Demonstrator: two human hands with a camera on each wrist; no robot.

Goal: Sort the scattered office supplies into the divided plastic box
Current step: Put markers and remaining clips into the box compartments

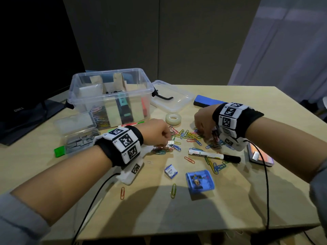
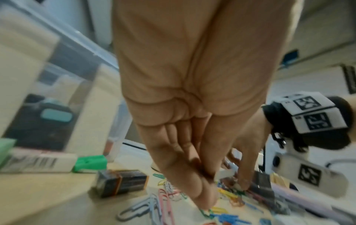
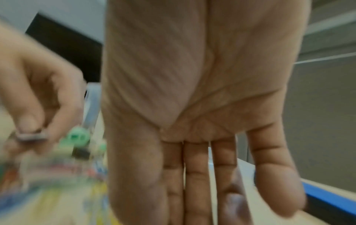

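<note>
Coloured paper clips (image 1: 187, 137) lie scattered over the middle of the bench (image 1: 230, 200), between both hands. Left hand (image 1: 155, 131): fingers bunched downward with the tips together in the clips; in the left wrist view the fingertips (image 2: 202, 204) meet at a green clip, pinching it as far as the blur allows. Right hand (image 1: 203, 121): lowered into the pile nearer the right edge; right wrist view shows its fingers (image 3: 194, 175) straight and side by side, clamped on nothing. Divided plastic box (image 1: 111, 96) stands toward the far left corner, lid off; some clips, a teal-and-black item and a red one sit in separate compartments. Box lid (image 1: 173, 98) lies just to its right. Tape roll (image 1: 173, 118) sits near the box. White marker (image 1: 212, 154), small blue case (image 1: 200, 181) and a small printed packet (image 1: 170, 171) lie toward the near edge. Blue eraser (image 1: 207, 100) lies behind the right hand.
</note>
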